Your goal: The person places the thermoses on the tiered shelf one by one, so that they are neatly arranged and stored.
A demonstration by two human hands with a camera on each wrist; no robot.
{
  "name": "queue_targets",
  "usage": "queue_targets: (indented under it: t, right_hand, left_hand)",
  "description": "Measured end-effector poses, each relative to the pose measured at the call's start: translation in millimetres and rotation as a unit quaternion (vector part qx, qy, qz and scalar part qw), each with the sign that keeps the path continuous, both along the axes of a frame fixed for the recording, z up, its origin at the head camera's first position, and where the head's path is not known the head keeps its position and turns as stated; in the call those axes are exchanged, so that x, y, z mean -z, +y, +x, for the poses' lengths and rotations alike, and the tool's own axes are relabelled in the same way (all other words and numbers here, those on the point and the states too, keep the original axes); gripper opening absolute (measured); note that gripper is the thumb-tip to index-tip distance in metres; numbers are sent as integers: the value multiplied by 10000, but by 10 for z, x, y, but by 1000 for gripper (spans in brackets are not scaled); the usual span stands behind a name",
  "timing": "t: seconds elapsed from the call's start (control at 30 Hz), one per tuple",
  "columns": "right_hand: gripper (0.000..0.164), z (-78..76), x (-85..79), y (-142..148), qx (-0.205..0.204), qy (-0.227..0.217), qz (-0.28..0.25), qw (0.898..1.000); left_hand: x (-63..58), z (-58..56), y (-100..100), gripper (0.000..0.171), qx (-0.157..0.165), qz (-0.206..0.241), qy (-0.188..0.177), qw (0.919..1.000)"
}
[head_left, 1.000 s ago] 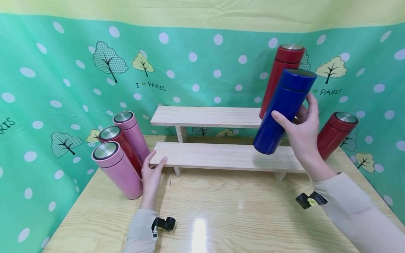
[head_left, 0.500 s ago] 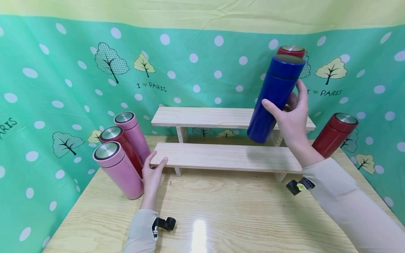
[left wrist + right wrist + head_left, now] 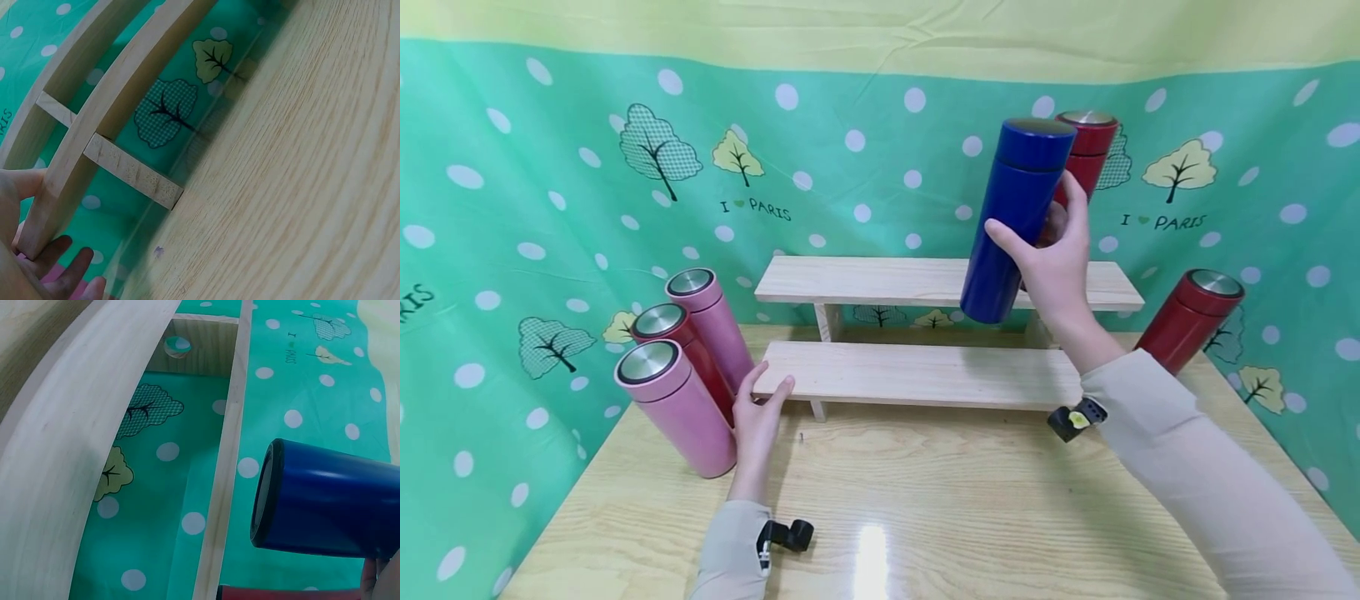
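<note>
Fingers [image 3: 1077, 202] curled round blue bottle [image 3: 1009, 208], right arm [image 3: 1195, 458] outstretched

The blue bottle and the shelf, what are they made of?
The blue bottle may be metal with a smooth, glossy coat: soft bright streaks shine along its round side. Shiny plastic could look the same, so I can't be sure.

The shelf looks like pale wood with a dull finish: you can see grain lines in it, and its color seems bare, not painted.
</note>
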State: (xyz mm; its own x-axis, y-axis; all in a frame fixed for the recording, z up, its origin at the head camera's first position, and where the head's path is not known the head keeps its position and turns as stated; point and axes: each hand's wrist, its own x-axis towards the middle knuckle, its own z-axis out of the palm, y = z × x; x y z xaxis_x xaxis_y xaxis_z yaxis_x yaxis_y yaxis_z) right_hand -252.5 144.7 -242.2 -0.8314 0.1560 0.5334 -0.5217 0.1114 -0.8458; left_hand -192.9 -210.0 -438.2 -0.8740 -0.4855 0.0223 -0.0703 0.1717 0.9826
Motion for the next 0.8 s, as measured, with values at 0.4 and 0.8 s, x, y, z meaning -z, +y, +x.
queue_targets:
  t: [0.4,0.8]
  right_hand:
    - [85,-193,-27,-157,126,74,101,9998]
    - [91,-424,9,-241,235,-178,281,9992]
  left_hand:
    - [-3,-17,12,63,13,47,37,10000]
    - [-13,7,0,64,-6,6,-25,10000]
